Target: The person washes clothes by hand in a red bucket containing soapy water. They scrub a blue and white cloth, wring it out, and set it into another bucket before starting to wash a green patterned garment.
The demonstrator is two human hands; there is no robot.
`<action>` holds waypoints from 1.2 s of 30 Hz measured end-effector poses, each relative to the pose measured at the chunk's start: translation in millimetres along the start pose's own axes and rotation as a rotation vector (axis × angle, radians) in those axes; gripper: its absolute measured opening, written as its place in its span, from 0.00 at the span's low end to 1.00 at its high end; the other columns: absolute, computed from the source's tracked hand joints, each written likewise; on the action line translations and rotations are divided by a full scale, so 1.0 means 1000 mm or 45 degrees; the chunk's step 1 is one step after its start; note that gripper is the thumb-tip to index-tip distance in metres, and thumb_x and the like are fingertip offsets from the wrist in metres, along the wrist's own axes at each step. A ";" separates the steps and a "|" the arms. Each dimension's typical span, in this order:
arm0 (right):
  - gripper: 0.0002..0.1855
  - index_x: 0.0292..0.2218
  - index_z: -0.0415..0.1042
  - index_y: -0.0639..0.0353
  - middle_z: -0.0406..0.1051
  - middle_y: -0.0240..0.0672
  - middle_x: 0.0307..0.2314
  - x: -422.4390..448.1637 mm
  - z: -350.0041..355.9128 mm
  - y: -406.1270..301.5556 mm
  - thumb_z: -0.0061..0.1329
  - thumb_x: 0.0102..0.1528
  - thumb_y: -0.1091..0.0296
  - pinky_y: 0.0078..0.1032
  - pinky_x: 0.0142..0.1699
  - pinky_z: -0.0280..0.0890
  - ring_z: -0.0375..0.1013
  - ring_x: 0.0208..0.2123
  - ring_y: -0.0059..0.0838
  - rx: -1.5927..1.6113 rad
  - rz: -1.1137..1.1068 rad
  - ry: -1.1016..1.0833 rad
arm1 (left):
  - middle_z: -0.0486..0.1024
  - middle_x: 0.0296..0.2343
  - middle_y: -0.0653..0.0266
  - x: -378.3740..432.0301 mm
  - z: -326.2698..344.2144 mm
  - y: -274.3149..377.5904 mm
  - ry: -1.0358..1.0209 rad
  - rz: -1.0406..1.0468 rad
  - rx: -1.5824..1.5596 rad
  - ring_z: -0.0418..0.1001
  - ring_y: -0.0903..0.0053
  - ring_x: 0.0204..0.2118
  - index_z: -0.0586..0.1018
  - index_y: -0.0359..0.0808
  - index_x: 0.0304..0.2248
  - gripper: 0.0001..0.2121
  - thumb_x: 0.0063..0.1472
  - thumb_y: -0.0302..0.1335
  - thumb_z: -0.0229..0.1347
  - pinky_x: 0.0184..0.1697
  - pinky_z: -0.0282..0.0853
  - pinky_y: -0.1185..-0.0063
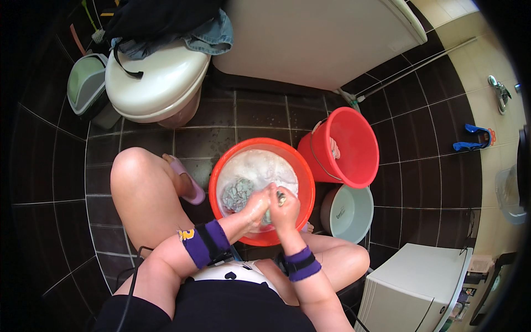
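Note:
Before me stands an orange-red plastic basin (308,195) of sudsy, whitish water (259,162). My left hand (258,204) and my right hand (285,211) meet above its near right part, fingers closed. Between them they grip a wet, pale green patterned cloth (267,216), most of it hidden by the hands. A bit of patterned fabric (281,198) pokes out of my right fist. Left of the hands, a bunched grey-green patterned part of fabric (237,194) rises out of the suds; whether it joins the gripped cloth cannot be told. Both wrists wear purple bands.
Right of the basin, a tilted-looking red bucket (352,145) holds a pink cloth (334,148). A pale round tub (356,211) sits below it. Clothes (166,25) lie on the closed toilet (161,83). A white bathtub side (307,41) and white cabinet (410,278) border the tiled floor.

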State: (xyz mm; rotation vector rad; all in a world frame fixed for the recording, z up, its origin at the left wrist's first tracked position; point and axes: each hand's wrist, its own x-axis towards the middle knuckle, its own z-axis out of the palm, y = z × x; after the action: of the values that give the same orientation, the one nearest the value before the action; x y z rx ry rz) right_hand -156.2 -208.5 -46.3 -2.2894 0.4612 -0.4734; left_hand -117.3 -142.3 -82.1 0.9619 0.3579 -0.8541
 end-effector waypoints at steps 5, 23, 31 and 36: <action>0.13 0.20 0.69 0.61 0.67 0.44 0.19 -0.003 0.010 0.004 0.46 0.49 0.62 0.34 0.24 0.60 0.66 0.19 0.46 0.032 -0.214 0.017 | 0.71 0.25 0.67 0.013 -0.014 -0.021 -0.903 -0.253 -1.071 0.68 0.84 0.27 0.75 0.35 0.30 0.14 0.59 0.38 0.46 0.29 0.63 0.83; 0.19 0.35 0.62 0.61 0.65 0.32 0.25 -0.002 -0.008 0.028 0.54 0.45 0.64 0.18 0.37 0.60 0.63 0.28 0.18 0.625 0.115 -0.189 | 0.71 0.25 0.65 -0.012 0.012 0.060 -0.008 0.010 0.054 0.68 0.83 0.29 0.72 0.30 0.32 0.19 0.58 0.41 0.44 0.33 0.64 0.83; 0.09 0.31 0.69 0.64 0.69 0.29 0.24 0.003 -0.053 0.014 0.49 0.48 0.68 0.17 0.31 0.61 0.66 0.26 0.17 0.849 0.572 -0.327 | 0.63 0.42 0.48 -0.016 -0.004 0.068 -0.439 0.522 0.843 0.63 0.73 0.44 0.53 0.23 0.49 0.40 0.44 0.38 0.60 0.46 0.59 0.79; 0.10 0.36 0.67 0.64 0.69 0.35 0.29 0.016 -0.088 -0.046 0.43 0.52 0.70 0.22 0.38 0.64 0.69 0.31 0.24 1.312 0.588 -0.025 | 0.67 0.33 0.52 -0.013 -0.004 0.060 -0.691 0.750 1.135 0.66 0.64 0.37 0.63 0.32 0.38 0.24 0.41 0.32 0.57 0.39 0.62 0.75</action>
State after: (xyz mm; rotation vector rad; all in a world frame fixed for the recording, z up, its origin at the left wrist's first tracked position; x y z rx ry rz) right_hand -174.9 -237.4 48.1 -1.1524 0.5460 -0.3322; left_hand -78.7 -115.4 -42.3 1.4817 -0.8147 -0.6752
